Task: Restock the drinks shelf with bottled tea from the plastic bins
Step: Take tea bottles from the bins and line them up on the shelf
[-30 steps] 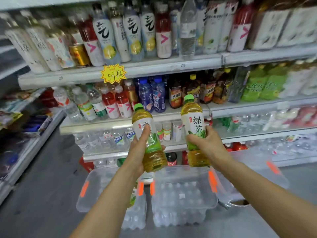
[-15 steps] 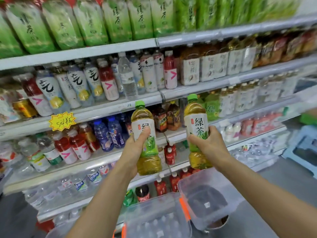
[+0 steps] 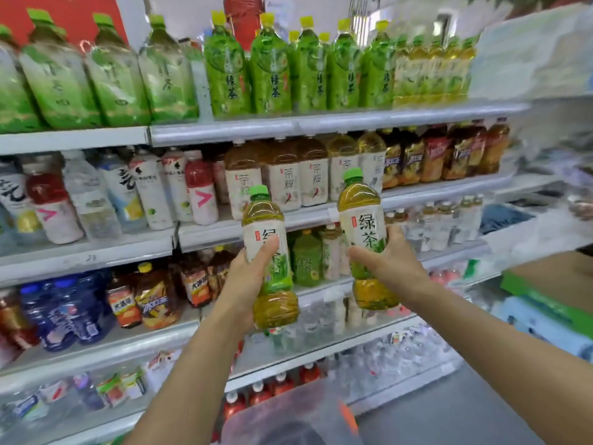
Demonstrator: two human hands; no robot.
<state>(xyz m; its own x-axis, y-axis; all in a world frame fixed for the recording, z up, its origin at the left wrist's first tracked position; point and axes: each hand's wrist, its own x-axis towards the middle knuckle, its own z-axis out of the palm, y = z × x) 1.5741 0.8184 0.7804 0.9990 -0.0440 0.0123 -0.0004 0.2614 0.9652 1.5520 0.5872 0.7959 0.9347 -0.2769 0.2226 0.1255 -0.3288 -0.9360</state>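
Observation:
My left hand (image 3: pixel 247 277) grips a green-capped bottle of green tea (image 3: pixel 269 252) around its label, upright in front of the shelves. My right hand (image 3: pixel 390 261) grips a second, matching tea bottle (image 3: pixel 364 226), held a little higher and to the right. Both bottles hang in the air before the middle shelves. Similar white-labelled tea bottles (image 3: pixel 288 178) stand on the shelf just behind them. A clear plastic bin (image 3: pixel 288 415) with an orange clip sits on the floor at the bottom, partly hidden by my arms.
The shelf unit (image 3: pixel 288 128) is packed on several levels: large green tea bottles (image 3: pixel 272 69) on top, juices and water at the left, iced tea at the right. A cardboard box with green tape (image 3: pixel 552 284) stands at the right. Grey floor lies at bottom right.
My view has swung up and to the right, bringing the top shelf into sight. Both hands have lifted the two tea bottles higher against the shelves. The bins have dropped to the bottom edge.

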